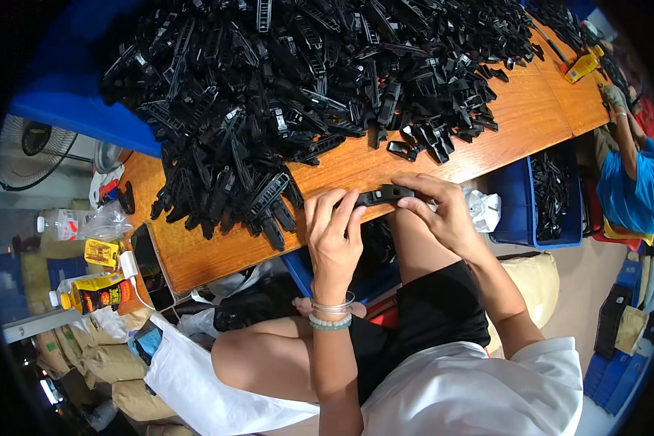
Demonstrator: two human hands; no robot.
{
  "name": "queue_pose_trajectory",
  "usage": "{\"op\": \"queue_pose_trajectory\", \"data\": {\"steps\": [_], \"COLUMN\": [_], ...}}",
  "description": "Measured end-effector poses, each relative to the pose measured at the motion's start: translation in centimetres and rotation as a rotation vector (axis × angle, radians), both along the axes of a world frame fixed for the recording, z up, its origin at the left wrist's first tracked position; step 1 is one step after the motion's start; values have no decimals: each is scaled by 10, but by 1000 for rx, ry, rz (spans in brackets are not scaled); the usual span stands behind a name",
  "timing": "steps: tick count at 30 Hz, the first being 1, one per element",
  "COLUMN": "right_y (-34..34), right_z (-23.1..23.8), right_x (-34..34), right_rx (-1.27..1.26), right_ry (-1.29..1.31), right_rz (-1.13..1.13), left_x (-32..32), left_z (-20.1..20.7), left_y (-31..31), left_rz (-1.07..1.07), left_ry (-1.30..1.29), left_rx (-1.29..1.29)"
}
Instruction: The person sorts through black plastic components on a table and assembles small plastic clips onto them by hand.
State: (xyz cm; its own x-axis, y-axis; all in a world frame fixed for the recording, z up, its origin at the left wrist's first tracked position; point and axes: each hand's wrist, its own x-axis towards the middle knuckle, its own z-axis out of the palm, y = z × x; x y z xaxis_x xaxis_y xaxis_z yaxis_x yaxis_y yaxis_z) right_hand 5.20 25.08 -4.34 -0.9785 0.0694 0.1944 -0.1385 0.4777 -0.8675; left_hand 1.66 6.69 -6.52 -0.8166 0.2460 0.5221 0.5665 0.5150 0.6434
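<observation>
Left forearm [337, 378] points to twelve o'clock, left hand [333, 236] atop it, fingers [328, 209] curled into a grip! Right forearm [498, 280] slants towards eleven, right hand [445, 216] pinching, thumb [418, 209] beneath index finger [418, 185], hands level and apart!

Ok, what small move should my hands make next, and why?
Perhaps move the black part forward onto the table: your left hand and right hand hold its ends by the near edge, and bare wood lies just beyond.
</observation>
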Motion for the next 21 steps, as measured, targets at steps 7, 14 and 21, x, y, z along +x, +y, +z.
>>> {"op": "queue_pose_trajectory", "data": {"steps": [7, 14, 21], "right_y": [15, 8, -5], "right_z": [2, 6, 6], "right_x": [-10, -16, 2], "right_rx": [69, 129, 97], "right_ry": [-20, 29, 6], "right_rz": [58, 127, 115], "left_x": [-3, -2, 0], "left_z": [3, 8, 18], "left_y": [-2, 3, -1], "left_rz": [-9, -53, -105], "left_ry": [-47, -49, -99], "left_rx": [31, 33, 114]}}
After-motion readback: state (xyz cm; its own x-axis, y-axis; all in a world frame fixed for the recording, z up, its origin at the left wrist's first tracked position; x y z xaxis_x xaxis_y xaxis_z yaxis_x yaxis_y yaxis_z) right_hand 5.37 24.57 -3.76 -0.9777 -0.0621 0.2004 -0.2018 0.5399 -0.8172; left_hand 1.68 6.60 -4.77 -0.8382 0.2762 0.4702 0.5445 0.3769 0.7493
